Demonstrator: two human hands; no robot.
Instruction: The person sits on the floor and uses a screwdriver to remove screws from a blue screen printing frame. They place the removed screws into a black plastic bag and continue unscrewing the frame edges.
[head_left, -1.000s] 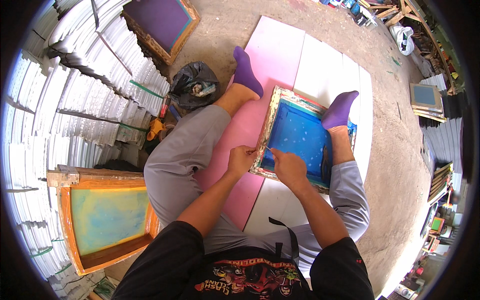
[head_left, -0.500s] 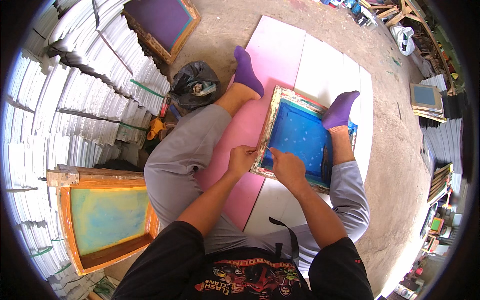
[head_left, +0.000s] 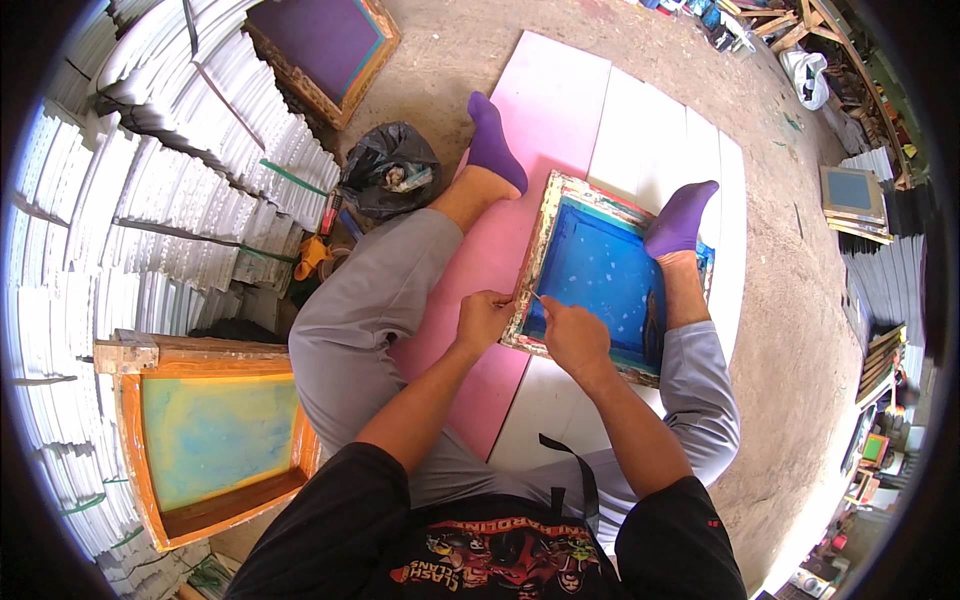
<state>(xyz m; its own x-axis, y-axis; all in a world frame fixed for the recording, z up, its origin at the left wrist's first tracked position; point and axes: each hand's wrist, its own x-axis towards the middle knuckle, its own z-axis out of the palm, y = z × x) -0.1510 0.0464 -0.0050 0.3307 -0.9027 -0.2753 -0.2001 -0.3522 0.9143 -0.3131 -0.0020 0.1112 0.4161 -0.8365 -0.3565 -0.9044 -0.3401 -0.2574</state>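
A wooden screen-printing frame (head_left: pixel 536 243) with paint-stained rims and blue mesh lies before me, partly under my right leg. At its near left rim, my left hand (head_left: pixel 484 320) is closed in a pinch; what its fingertips hold, if anything, is too small to make out. My right hand (head_left: pixel 577 337) reaches over the mesh, closed on a thin slender tool (head_left: pixel 538 296) whose tip points at that same rim. Most of the tool is hidden inside the fist. White specks dot the blue mesh, and a dark strip runs along its right inner side.
Pink and white boards (head_left: pixel 560 95) lie under the frame and my legs. To the left stand tall strapped stacks of white sheets (head_left: pixel 170 190), a yellow-mesh frame (head_left: pixel 215 366) and a black plastic bag (head_left: pixel 385 165). A purple-mesh frame (head_left: pixel 385 50) lies farther off.
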